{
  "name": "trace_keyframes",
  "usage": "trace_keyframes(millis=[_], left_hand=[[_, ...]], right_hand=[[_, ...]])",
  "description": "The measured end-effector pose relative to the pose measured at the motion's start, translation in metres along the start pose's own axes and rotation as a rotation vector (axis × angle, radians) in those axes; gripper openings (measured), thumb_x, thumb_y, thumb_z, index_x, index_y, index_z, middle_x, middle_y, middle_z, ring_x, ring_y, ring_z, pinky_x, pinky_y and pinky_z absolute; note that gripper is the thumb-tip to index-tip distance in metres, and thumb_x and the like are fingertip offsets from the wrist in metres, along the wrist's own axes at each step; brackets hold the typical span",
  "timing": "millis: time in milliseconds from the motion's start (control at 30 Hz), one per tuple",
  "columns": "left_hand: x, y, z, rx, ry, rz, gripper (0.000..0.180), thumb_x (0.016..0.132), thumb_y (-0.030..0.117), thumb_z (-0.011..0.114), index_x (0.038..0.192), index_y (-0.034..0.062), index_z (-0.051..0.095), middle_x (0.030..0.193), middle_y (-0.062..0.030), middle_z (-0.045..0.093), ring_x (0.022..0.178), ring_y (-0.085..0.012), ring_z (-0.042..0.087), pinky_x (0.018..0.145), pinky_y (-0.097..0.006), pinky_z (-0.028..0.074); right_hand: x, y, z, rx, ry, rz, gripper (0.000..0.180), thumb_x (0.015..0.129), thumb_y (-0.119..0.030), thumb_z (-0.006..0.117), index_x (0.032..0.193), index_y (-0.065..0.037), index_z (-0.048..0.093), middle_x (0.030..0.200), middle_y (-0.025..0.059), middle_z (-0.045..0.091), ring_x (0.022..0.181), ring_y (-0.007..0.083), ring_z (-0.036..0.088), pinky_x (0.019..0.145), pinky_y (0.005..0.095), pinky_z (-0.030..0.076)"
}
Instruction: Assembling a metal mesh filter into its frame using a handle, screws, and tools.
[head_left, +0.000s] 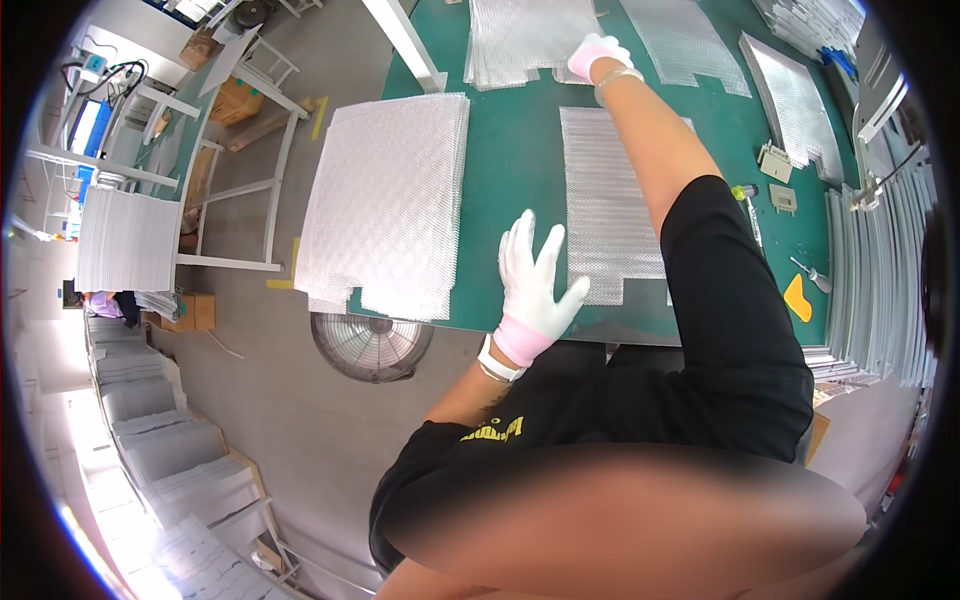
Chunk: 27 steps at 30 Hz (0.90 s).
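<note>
Two gloved hands work over a green table. The left hand lies flat with fingers spread wide, pressing on the near left corner of a single mesh sheet that rests near the table's front edge; it grips nothing. The right hand reaches far across to the back of the table, resting on the near edge of a mesh stack; whether its fingers pinch a sheet or just touch the pile cannot be told. The right forearm crosses above the single sheet. A thick pile of mesh sheets sits at the table's left edge, overhanging the front slightly. More mesh lies at the back, right of the stack, and another sheet leans toward the right edge. Near the right front corner lie an orange scraper and a small screwdriver. A round fan stands on the floor below the front edge, under the thick pile.
</note>
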<state>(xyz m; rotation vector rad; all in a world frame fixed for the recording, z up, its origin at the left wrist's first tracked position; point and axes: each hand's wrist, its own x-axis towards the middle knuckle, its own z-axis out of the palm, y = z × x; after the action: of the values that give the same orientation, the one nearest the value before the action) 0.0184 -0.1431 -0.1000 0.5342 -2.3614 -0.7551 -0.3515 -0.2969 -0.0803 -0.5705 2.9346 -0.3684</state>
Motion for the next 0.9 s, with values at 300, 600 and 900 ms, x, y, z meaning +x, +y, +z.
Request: trace_keyframes(millis=[300,600,900], left_hand=[[-0.009,-0.013,-0.004,-0.008,0.029,-0.010,0.080,0.078,0.026,0.078,0.147,0.0062,0.042,0.155,-0.0301,0.027,0.139,-0.0492,0.030,0.115,-0.058,0.026],[0.006,-0.010,0.000,-0.144,-0.026,-0.053,0.073,0.084,0.016,0.074,0.148,-0.0001,0.042,0.160,-0.0280,0.022,0.149,-0.0433,0.025,0.121,-0.050,0.026],[0.205,-0.066,0.054,-1.651,0.572,-0.692,0.081,0.094,0.057,0.062,0.143,-0.0017,0.035,0.144,-0.0144,0.042,0.137,-0.0306,0.038,0.116,-0.043,0.029]], right_hand=[[0.012,0.013,-0.044,0.234,0.008,-0.156,0.090,0.081,-0.044,0.070,0.153,-0.003,0.033,0.139,0.0209,0.057,0.124,0.0352,0.061,0.106,0.0433,0.049],[0.017,0.033,-0.082,0.792,0.276,-0.304,0.122,0.074,-0.047,0.083,0.155,0.012,0.013,0.152,0.0387,0.033,0.144,0.0493,0.033,0.119,0.0451,0.033],[0.030,0.054,-0.053,0.577,0.236,-0.267,0.119,0.075,-0.047,0.081,0.156,0.009,0.015,0.155,0.0382,0.029,0.145,0.0498,0.030,0.120,0.0463,0.030]])
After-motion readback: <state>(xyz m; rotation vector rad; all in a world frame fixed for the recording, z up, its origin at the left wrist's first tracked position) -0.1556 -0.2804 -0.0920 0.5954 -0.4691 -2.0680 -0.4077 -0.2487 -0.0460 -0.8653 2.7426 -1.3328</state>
